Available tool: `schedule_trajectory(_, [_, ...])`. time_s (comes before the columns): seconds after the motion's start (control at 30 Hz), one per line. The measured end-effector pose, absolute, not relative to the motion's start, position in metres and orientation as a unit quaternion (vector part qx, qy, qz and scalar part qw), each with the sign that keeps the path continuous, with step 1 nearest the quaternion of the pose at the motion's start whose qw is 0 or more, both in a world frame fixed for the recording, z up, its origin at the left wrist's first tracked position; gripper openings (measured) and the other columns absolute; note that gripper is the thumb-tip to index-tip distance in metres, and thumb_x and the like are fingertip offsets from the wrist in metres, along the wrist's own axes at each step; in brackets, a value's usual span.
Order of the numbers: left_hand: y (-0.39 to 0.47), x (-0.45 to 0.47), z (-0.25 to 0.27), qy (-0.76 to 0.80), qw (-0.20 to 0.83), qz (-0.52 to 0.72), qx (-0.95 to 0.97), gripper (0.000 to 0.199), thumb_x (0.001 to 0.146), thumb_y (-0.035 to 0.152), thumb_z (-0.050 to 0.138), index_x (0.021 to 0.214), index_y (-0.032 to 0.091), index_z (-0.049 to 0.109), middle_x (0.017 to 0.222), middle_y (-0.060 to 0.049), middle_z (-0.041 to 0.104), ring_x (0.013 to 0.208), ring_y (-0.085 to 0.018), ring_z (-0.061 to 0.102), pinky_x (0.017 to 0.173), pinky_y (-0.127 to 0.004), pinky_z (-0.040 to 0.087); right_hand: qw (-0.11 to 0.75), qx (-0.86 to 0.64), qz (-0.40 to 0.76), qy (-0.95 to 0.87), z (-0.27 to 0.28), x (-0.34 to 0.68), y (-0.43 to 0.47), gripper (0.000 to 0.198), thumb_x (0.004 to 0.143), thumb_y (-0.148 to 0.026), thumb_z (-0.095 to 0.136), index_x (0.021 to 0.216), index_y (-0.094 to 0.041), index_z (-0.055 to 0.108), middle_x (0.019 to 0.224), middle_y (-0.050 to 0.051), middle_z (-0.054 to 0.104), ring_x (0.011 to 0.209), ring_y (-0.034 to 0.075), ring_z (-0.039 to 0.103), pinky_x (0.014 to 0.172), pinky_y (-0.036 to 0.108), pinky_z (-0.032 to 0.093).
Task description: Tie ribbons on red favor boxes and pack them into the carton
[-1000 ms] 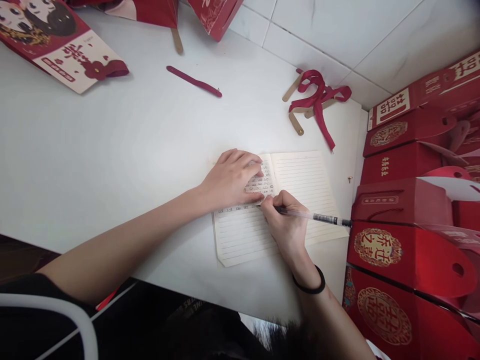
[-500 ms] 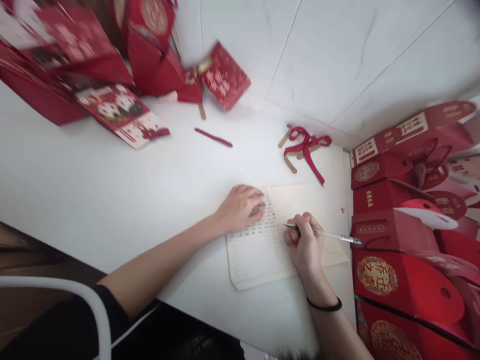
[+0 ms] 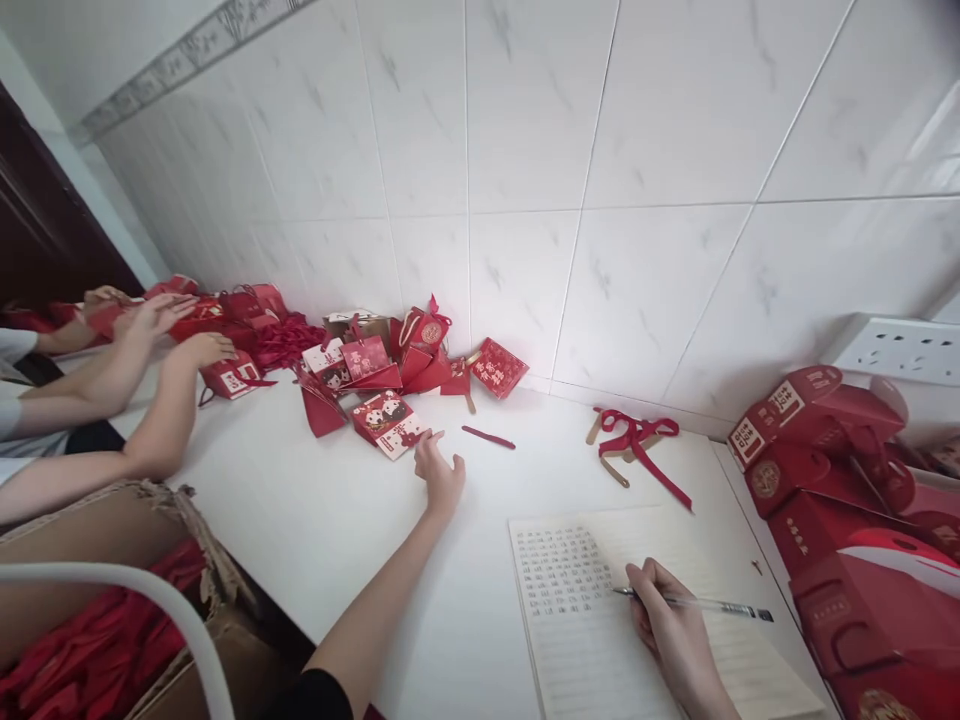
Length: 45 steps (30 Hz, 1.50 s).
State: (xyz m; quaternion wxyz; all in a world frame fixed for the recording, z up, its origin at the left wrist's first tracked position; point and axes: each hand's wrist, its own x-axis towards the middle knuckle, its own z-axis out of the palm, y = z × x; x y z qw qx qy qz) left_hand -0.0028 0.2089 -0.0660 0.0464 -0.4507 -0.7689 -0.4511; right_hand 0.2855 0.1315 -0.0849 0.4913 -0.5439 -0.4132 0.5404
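Note:
My right hand (image 3: pixel 667 625) pinches a clear-barrelled pen (image 3: pixel 712 604) above an open lined notebook (image 3: pixel 570 640), whose left page carries several rows of small handwriting. The pen's tip points at the end of a written row. Out to the left, my left hand (image 3: pixel 440 474) reaches over the white table with its fingers apart and nothing in them. Its fingertips are close to a red and cream gift box (image 3: pixel 390 425) with cartoon figures on it; whether they touch I cannot tell. A dark red ribbon strip (image 3: pixel 488 437) lies just beyond that hand.
A tangle of red ribbon (image 3: pixel 637 445) lies behind the notebook. Red gift boxes (image 3: pixel 817 540) are stacked at the right, below a power strip (image 3: pixel 900 348). Co-workers' hands (image 3: pixel 202 350) are among boxes at the far left. A cardboard carton (image 3: pixel 225 640) with red material stands lower left.
My left hand has left the notebook and moved left and away towards the patterned box. My right hand still holds the pen over the page. The view has tilted up, showing more wall and co-workers' arms.

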Motion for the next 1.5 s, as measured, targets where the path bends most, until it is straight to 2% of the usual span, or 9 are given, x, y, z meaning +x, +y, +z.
schedule_trajectory(0.2, [0.201,-0.069,-0.058,-0.844,0.104,-0.353,-0.390,0.052,0.078,0.018,0.045,0.128,0.007,0.032,0.141,-0.029,0.022,0.134,-0.038,0.020,0.097,-0.060,0.029,0.464,-0.553,0.540,-0.433,-0.080,0.284,0.134,0.058,0.061,-0.064,0.066,0.056,-0.020,0.029,0.048,-0.005,0.031,0.044,0.008,0.024,0.039,0.018,0.020])
schedule_trajectory(0.37, [0.190,-0.102,-0.050,-0.824,0.101,-0.201,-0.520,0.043,0.078,0.026,0.053,0.119,0.014,0.051,0.146,-0.019,0.027,0.138,-0.033,0.014,0.105,-0.056,0.022,0.454,-0.557,0.531,-0.449,-0.075,0.283,0.132,0.056,0.061,-0.064,0.063,0.056,-0.021,0.028,0.048,-0.005,0.032,0.044,0.009,0.025,0.039,0.019,0.022])
schedule_trajectory(0.57, [0.203,-0.122,-0.032,-0.784,0.078,-0.067,-0.612,0.044,0.084,0.029,0.053,0.126,0.016,0.050,0.139,-0.019,0.041,0.131,-0.036,0.030,0.093,-0.053,0.042,0.457,-0.551,0.520,-0.466,-0.074,0.282,0.131,0.053,0.063,-0.062,0.062,0.057,-0.021,0.028,0.048,-0.005,0.032,0.044,0.009,0.025,0.040,0.019,0.021])
schedule_trajectory(0.77, [0.219,-0.109,-0.010,-0.770,0.083,0.006,-0.633,0.033,0.087,0.032,0.054,0.114,0.012,0.054,0.113,-0.009,0.057,0.098,-0.019,0.058,0.084,-0.040,0.050,0.478,-0.539,0.517,-0.463,-0.075,0.281,0.133,0.052,0.064,-0.060,0.063,0.057,-0.021,0.029,0.048,-0.005,0.033,0.044,0.009,0.024,0.039,0.019,0.020])
schedule_trajectory(0.97, [0.215,-0.119,0.063,-0.759,0.130,0.008,-0.638,0.030,0.088,0.032,0.051,0.111,0.012,0.055,0.105,-0.009,0.060,0.091,-0.018,0.060,0.079,-0.038,0.051,0.495,-0.535,0.508,-0.459,-0.070,0.279,0.133,0.051,0.064,-0.058,0.064,0.056,-0.021,0.029,0.047,-0.005,0.034,0.043,0.008,0.024,0.038,0.019,0.019])
schedule_trajectory(1.13, [0.163,-0.122,0.109,-0.719,0.166,-0.003,-0.675,0.032,0.094,0.023,0.031,0.105,0.009,0.057,0.088,-0.014,0.066,0.082,-0.023,0.064,0.072,-0.035,0.048,0.488,-0.539,0.501,-0.469,-0.072,0.280,0.132,0.052,0.065,-0.059,0.063,0.057,-0.020,0.030,0.046,-0.005,0.034,0.040,0.007,0.024,0.037,0.017,0.018])
schedule_trajectory(1.27, [0.103,-0.092,0.082,-0.591,0.109,-0.007,-0.799,0.026,0.092,0.026,0.034,0.096,0.019,0.059,0.083,-0.004,0.067,0.072,-0.016,0.063,0.062,-0.024,0.044,0.489,-0.554,0.471,-0.482,-0.072,0.281,0.131,0.053,0.068,-0.068,0.059,0.060,-0.020,0.037,0.045,-0.004,0.040,0.036,0.008,0.029,0.033,0.017,0.022])
schedule_trajectory(1.4, [0.068,-0.057,0.038,-0.462,-0.012,-0.150,-0.874,0.023,0.090,0.022,0.033,0.080,0.018,0.053,0.074,-0.001,0.061,0.060,-0.011,0.056,0.056,-0.021,0.042,0.526,-0.560,0.381,-0.514,-0.061,0.270,0.119,0.055,0.076,-0.071,0.050,0.080,-0.017,0.056,0.054,0.003,0.056,0.037,0.012,0.043,0.034,0.022,0.035])
schedule_trajectory(1.5, [0.062,-0.042,0.024,-0.457,-0.058,-0.229,-0.858,0.019,0.088,0.020,0.035,0.076,0.018,0.050,0.072,0.000,0.057,0.060,-0.011,0.053,0.056,-0.022,0.043,0.562,-0.480,0.369,-0.564,-0.041,0.243,0.101,0.052,0.084,-0.066,0.046,0.081,-0.016,0.060,0.078,0.012,0.065,0.065,0.023,0.063,0.052,0.033,0.054])
